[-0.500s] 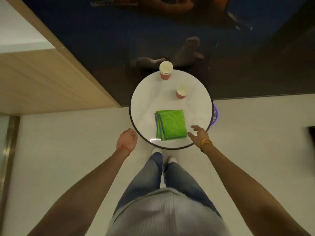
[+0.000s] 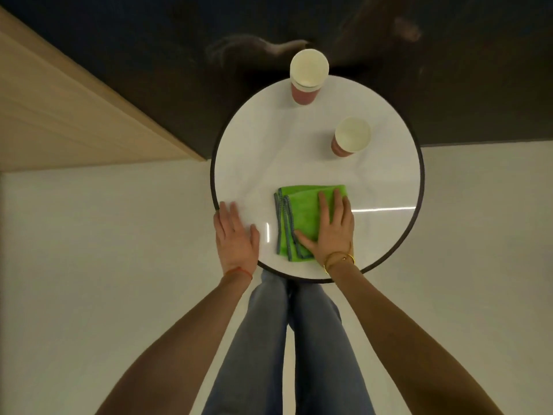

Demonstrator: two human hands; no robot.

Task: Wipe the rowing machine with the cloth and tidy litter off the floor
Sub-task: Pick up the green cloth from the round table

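A folded green cloth point(image 2: 300, 215) with dark stitched edges lies on the near part of a round white table point(image 2: 380, 187). My right hand point(image 2: 332, 232) rests flat on the cloth's right half, fingers spread, thumb along its lower left edge. My left hand point(image 2: 236, 238) lies flat and open on the table's near left rim, a short way left of the cloth and apart from it. No rowing machine and no litter show in the head view.
Two paper cups stand on the table: one at the far edge point(image 2: 308, 73), one at the right point(image 2: 351, 136). A dark glossy wall point(image 2: 149, 55) is behind the table and a wooden panel point(image 2: 59, 121) is at the left. My legs stand on a pale floor point(image 2: 104, 250).
I have come closer to the table. My right hand moved from beside the cloth onto it. My left hand opened from a loose fist and settled on the table's rim.
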